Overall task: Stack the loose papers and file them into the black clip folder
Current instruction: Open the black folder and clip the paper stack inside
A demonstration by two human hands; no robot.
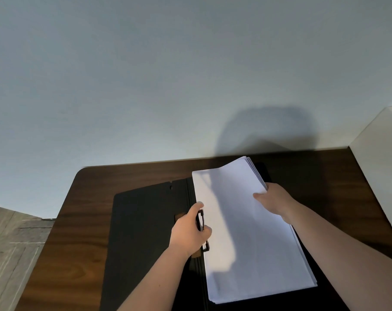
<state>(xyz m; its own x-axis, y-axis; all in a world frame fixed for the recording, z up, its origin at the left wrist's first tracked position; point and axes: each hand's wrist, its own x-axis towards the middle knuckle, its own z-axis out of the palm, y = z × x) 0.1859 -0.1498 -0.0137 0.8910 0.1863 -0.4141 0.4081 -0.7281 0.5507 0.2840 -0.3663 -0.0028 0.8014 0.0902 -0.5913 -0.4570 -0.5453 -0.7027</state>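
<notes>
The black clip folder (143, 223) lies open on the dark wooden table, its left cover bare. A stack of white papers (242, 234) rests on its right half, with the far right corner curling upward. My left hand (188, 230) is closed around the black clip lever (200, 219) at the folder's spine, by the papers' left edge. My right hand (273, 200) pinches the stack's right edge near the far corner, thumb on top and fingers underneath. The folder's right half is mostly hidden under the sheets.
The wooden table (78, 232) ends at a pale wall behind and has a rounded far left corner. A white box-like object (379, 171) stands at the right edge. Grey patterned floor (8, 239) shows to the left.
</notes>
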